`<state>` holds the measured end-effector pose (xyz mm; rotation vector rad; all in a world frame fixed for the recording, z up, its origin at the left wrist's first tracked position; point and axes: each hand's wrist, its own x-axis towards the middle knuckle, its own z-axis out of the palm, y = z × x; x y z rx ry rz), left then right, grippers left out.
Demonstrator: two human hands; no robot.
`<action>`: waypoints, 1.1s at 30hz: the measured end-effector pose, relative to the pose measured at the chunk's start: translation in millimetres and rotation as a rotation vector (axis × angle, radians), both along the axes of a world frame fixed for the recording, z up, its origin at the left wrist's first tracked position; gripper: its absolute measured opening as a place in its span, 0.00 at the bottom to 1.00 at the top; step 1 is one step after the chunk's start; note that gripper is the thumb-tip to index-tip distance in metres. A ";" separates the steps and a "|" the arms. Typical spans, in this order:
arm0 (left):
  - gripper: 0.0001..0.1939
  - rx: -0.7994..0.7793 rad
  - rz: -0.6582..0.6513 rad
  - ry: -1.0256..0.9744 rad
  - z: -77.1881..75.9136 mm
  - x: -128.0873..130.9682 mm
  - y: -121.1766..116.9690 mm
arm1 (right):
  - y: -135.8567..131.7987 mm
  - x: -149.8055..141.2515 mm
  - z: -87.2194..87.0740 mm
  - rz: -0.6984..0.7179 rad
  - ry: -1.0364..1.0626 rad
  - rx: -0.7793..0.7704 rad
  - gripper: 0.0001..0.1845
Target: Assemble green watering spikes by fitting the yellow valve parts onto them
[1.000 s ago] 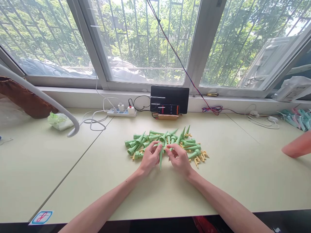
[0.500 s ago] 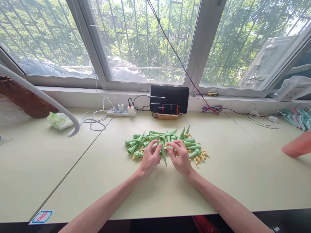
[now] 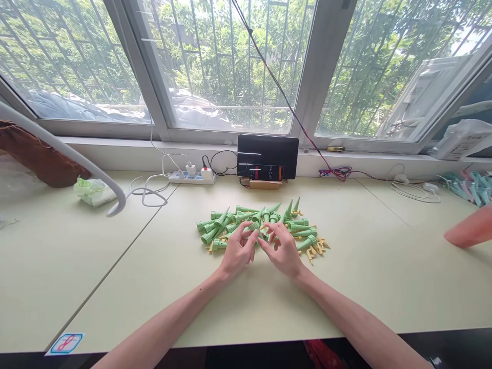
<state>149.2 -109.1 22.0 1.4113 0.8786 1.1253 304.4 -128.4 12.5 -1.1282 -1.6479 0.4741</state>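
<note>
A pile of several green plastic cone spikes mixed with small yellow fittings lies on the pale table in front of me. My left hand and my right hand meet at the pile's near edge, fingers curled. Together they pinch one green spike between their fingertips; it is mostly hidden by my fingers.
A black tablet with a phone propped before it stands at the window sill. A white power strip with cables lies to the left, a green-white packet further left. Another person's arm reaches in at right.
The green spike that pointed down toward me between my hands has been turned up into my fingers, so its tip no longer sticks out. Both hands stayed in place.
</note>
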 end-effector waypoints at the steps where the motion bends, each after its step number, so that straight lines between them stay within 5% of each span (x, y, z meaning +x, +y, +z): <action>1: 0.18 0.006 -0.005 0.004 -0.6 0.1 -0.2 | 0.2 0.2 -0.5 -0.001 -0.006 0.000 0.20; 13: 0.20 0.069 0.004 0.103 2.6 0.7 -5.7 | -0.1 -0.2 -0.7 -0.028 0.040 -0.025 0.19; 23: 0.24 -0.074 0.010 0.014 14.1 0.9 -1.4 | -0.2 0.0 -3.5 -0.034 0.066 -0.004 0.18; 33: 0.23 -0.042 0.051 0.052 8.3 -1.7 1.8 | -3.3 1.4 1.6 0.024 0.050 0.005 0.20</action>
